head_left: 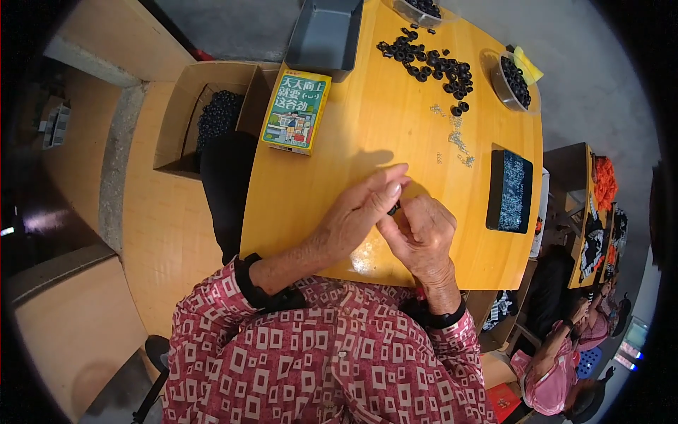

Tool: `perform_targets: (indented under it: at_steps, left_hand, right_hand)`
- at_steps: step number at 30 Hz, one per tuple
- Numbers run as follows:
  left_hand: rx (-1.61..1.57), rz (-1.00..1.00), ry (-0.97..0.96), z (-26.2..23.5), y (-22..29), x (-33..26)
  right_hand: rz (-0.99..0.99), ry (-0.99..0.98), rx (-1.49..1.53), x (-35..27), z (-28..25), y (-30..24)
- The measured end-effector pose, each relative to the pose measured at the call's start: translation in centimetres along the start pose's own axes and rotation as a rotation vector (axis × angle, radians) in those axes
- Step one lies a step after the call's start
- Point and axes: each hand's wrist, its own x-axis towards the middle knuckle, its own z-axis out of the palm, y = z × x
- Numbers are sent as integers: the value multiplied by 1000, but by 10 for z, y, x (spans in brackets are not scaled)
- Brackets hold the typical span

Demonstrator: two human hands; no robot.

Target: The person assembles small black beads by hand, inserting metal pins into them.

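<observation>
In front of my chest, above the table's near part, my left hand (353,213) and my right hand (422,232) meet. Between their fingertips a small black part (394,209) shows, mostly covered by the fingers. My right thumb and fingers pinch it, and my left thumb and fingers close over its top. Farther off on the table lie several loose black ring-like parts (452,74) in a spread cluster. Nearer than these are small shiny metal pieces (460,143) in little groups. A black tray (521,218) of many small metal pieces stands to the right.
A green and yellow box (295,113) stands at the table's left edge, with a grey bin (323,35) behind it. Clear tubs of black parts (514,81) sit at the far right and far edge. Left of the table is a cardboard carton (180,116). Another person (558,367) sits at the right.
</observation>
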Motion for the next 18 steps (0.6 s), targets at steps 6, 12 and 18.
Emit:
perform_targets:
  at_steps: [6, 12, 18]
  left_hand:
    - [91, -3, 14, -8, -6, 1]
    - [177, -120, -109, -16, 5, 8]
    - [74, -140, -150, -15, 6, 8]
  right_hand:
    - [-49, 19, -101, 4, -8, 5]
    - [-173, -33, -227, 8, -18, 2]
    - [-165, -35, -229, 7, -19, 1]
